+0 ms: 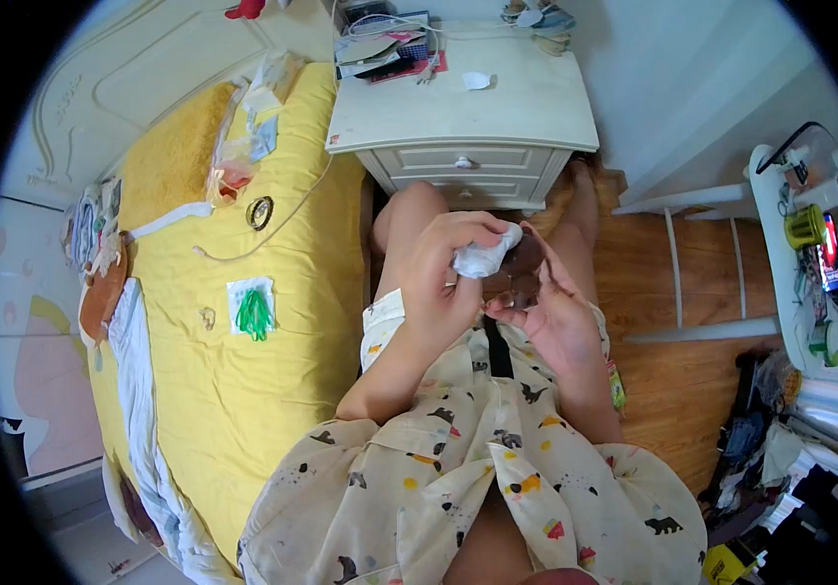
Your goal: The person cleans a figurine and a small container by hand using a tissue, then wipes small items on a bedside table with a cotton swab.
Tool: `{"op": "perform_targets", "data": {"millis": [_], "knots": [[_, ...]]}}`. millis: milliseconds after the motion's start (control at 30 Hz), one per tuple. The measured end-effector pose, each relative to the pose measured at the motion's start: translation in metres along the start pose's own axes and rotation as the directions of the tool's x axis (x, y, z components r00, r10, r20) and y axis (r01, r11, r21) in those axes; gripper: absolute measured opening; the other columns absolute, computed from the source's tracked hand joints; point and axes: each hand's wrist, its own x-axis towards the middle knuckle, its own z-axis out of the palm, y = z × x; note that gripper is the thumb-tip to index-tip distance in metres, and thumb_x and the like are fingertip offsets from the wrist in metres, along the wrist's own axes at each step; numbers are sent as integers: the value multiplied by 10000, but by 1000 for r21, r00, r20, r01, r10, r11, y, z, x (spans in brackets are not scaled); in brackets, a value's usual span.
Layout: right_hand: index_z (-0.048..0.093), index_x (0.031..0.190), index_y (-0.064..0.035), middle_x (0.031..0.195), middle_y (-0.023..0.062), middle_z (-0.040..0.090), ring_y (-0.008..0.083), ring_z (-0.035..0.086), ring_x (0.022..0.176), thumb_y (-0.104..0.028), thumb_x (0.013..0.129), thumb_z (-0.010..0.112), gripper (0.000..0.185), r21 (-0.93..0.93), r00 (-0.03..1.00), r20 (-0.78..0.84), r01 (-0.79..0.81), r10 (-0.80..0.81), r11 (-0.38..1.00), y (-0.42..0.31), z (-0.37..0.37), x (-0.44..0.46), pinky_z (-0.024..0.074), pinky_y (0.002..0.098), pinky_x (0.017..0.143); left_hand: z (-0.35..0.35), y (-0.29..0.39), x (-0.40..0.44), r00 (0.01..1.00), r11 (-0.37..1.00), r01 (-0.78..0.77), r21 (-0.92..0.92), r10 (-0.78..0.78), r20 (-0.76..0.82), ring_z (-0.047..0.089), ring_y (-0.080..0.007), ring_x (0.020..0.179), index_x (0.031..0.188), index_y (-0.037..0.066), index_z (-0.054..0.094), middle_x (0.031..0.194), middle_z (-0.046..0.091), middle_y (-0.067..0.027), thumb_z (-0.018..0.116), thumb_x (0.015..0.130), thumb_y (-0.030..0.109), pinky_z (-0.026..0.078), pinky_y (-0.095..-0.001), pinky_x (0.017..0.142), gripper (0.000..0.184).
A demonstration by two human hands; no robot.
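In front of my lap, my left hand (pixel 443 255) pinches a crumpled white tissue (pixel 482 258) between thumb and fingers. The tissue touches the edge of brown-tinted, see-through sunglasses (pixel 524 259). My right hand (pixel 557 317) grips the sunglasses from the right side, fingers curled round them. Part of their frame is hidden behind my fingers, so their full shape does not show.
On the yellow bed (pixel 243 409) at left lie a clear packet with green strips (pixel 254 310), a dark ring-shaped item (pixel 260 213) and a white cable. A white nightstand (pixel 458 107) stands ahead. At right is a small white table (pixel 779 292) holding a lit phone (pixel 831 253).
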Motion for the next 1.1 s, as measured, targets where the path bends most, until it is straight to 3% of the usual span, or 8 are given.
{"op": "perform_targets", "data": {"millis": [233, 433, 467, 600, 767, 833, 1033, 1100], "knots": [[293, 1483, -65, 1391, 118, 478, 249, 596, 1115, -75, 998, 445, 509, -283, 999, -39, 11, -23, 959, -1, 11, -4, 538, 460, 902, 1, 1, -1, 999, 999, 36, -2, -36, 27, 647, -294, 881, 924, -8, 585, 965, 662, -158, 520, 677, -174, 517, -351, 796, 305], [338, 1451, -56, 1307, 143, 549, 335, 655, 1001, -164, 1018, 426, 454, -22, 998, 35, -60, 60, 998, -5, 3, -9, 545, 479, 894, -3, 2, 0, 983, 994, -100, -44, 105, 149, 644, -316, 885, 921, 20, 594, 970, 667, -150, 563, 632, -154, 519, -372, 804, 339], [352, 1439, -54, 1312, 153, 548, 367, 668, 956, -220, 1035, 387, 439, -102, 999, -13, -52, 51, 993, -5, 3, -10, 550, 486, 888, -4, 2, 2, 974, 990, -136, -43, 141, 177, 644, -318, 888, 919, 24, 595, 971, 668, -149, 568, 624, -152, 519, -373, 805, 345], [368, 1427, -55, 1328, 165, 544, 386, 641, 1037, -237, 1042, 359, 426, 54, 995, -13, -102, 103, 993, -11, -1, -9, 512, 509, 945, -17, 2, 11, 946, 990, -116, -84, 135, 294, 647, -315, 900, 912, 25, 598, 969, 674, -141, 567, 608, -160, 520, -373, 812, 357], [374, 1426, -63, 1338, 167, 539, 397, 603, 1114, -206, 1041, 359, 410, 30, 989, -42, -142, 144, 989, -20, 13, -7, 436, 562, 1020, -19, 0, 7, 987, 997, -74, -21, 76, 142, 649, -306, 915, 932, 9, 601, 994, 670, -139, 565, 613, -146, 518, -375, 802, 357], [376, 1423, -66, 1342, 163, 534, 382, 593, 1133, -187, 1037, 374, 405, 78, 992, -23, -120, 122, 990, -10, 0, -6, 429, 566, 1024, -13, 9, 7, 984, 998, -59, -21, 61, 166, 650, -313, 914, 936, 5, 601, 1001, 667, -141, 578, 614, -135, 519, -385, 798, 352], [418, 1394, -62, 1360, 152, 515, 308, 505, 1259, -166, 1027, 404, 382, -2, 995, -74, 67, -67, 998, -7, -2, -11, 417, 554, 1036, 1, 7, 6, 898, 949, -315, 4, 297, 324, 635, -345, 930, 943, 13, 600, 993, 658, -141, 628, 612, -82, 516, -416, 802, 345], [418, 1393, -56, 1370, 160, 506, 308, 495, 1269, -167, 1026, 405, 383, -2, 994, -35, 102, -102, 995, -15, 3, -13, 415, 559, 1034, -1, 4, 4, 898, 961, -276, -5, 260, 355, 633, -344, 951, 933, 14, 597, 999, 658, -140, 631, 607, -77, 508, -429, 822, 340]]}}
